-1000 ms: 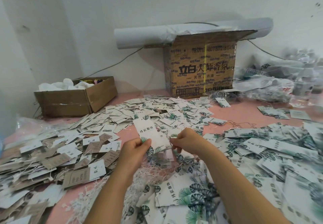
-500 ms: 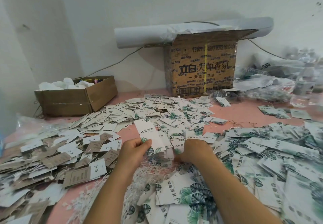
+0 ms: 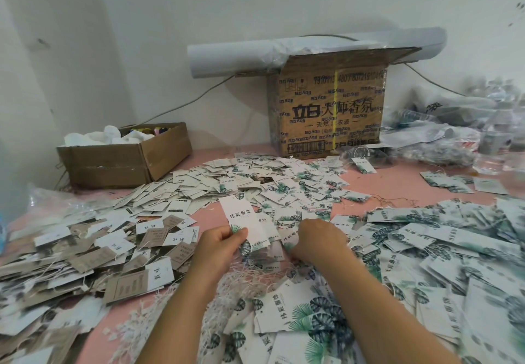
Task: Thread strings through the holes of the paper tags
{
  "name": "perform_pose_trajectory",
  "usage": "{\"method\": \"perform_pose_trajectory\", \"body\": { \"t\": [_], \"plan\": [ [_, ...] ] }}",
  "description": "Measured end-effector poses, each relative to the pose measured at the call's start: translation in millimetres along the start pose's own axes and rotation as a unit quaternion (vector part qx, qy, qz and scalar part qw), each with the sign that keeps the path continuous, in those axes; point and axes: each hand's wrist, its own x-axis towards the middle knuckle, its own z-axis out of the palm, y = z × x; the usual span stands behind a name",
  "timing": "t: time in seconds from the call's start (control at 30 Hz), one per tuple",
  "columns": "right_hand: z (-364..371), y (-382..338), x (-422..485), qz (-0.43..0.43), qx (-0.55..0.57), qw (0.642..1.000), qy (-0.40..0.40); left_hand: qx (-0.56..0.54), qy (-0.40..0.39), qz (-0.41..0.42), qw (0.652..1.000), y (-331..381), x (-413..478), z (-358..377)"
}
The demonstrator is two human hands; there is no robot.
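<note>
My left hand [image 3: 220,245] pinches the lower end of a white paper tag [image 3: 240,213] with black characters and a green leaf print, holding it tilted above the pink table [image 3: 397,182]. Another tag [image 3: 267,227] lies just behind it. My right hand [image 3: 319,243] is lowered palm-down, fingers curled into the tags and the heap of white strings [image 3: 247,274] between my hands. What its fingers hold is hidden. Leaf-printed tags [image 3: 426,250] cover the table on the right and in front.
Brown and white tags [image 3: 113,250] are heaped on the left. An open low carton [image 3: 125,162] stands at the back left, a tall printed carton [image 3: 331,111] at the back with a paper roll [image 3: 227,57] on it. Plastic bags and bottles [image 3: 468,136] crowd the back right.
My right hand has dropped from beside the held tag down into the pile of tags and strings. My left hand kept the tag almost still.
</note>
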Motion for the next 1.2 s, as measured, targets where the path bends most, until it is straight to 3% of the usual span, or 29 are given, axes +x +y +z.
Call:
{"method": "perform_pose_trajectory", "body": {
  "t": [0.27,0.57,0.8,0.9,1.07,1.2],
  "plan": [
    [0.5,-1.5,2.9,0.003,0.024,0.999,0.031,0.001,0.004,-0.003,1.0,-1.7,1.8,0.4],
    [-2.6,15.6,14.3,0.043,0.234,0.971,0.01,-0.005,-0.001,-0.006,1.0,-3.7,2.4,0.3],
    [-13.4,17.0,11.2,0.067,0.281,0.953,0.094,-0.01,-0.017,-0.008,1.0,-3.7,1.6,0.4],
    [-25.5,11.0,5.5,0.002,0.366,0.923,0.121,-0.013,-0.037,-0.009,0.999,-4.0,1.4,-0.2],
    [-38.7,-1.9,-7.2,-0.094,0.583,0.806,0.035,-0.045,-0.051,0.015,0.998,-0.5,0.0,0.9],
    [-33.3,-4.1,-8.6,-0.116,0.594,0.796,-0.018,-0.079,-0.06,0.035,0.994,4.6,-1.3,0.7]
  ]
}}
